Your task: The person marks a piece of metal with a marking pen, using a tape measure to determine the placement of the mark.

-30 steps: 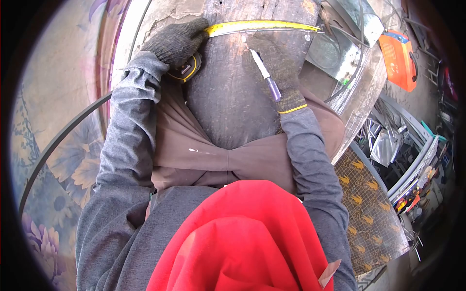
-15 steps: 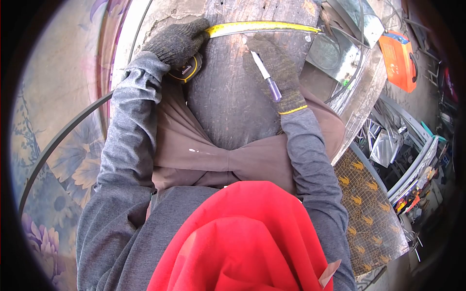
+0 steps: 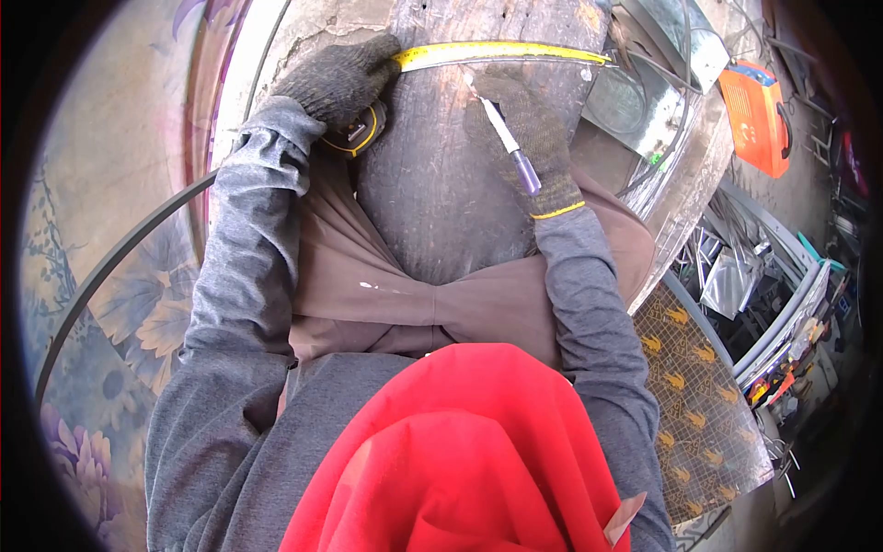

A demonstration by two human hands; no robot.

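My left hand [image 3: 338, 81], in a dark knitted glove, is closed around a tape measure [image 3: 357, 136] with a black and yellow case. Its yellow blade [image 3: 501, 52] stretches rightward across a worn wooden plank [image 3: 437, 184]. A thin metal strip [image 3: 543, 62] lies along the blade's near edge. In my gloved right hand [image 3: 543, 129] is a white marker pen [image 3: 501, 129] with a purple end, its tip pointing up and left, a little below the blade. The fingers of this hand are partly hidden beneath the pen and glove.
Sheet-metal pieces [image 3: 635, 106] and a dark cable [image 3: 685, 83] lie right of the plank. Farther right stands an orange machine [image 3: 756, 120] with a black handle. A patterned board [image 3: 694, 405] and metal scraps [image 3: 731, 276] are at lower right. A black hose [image 3: 120, 253] curves along the left.
The pen and my right hand have shifted very slightly right and down in view. My left hand and the tape stay almost where they were.
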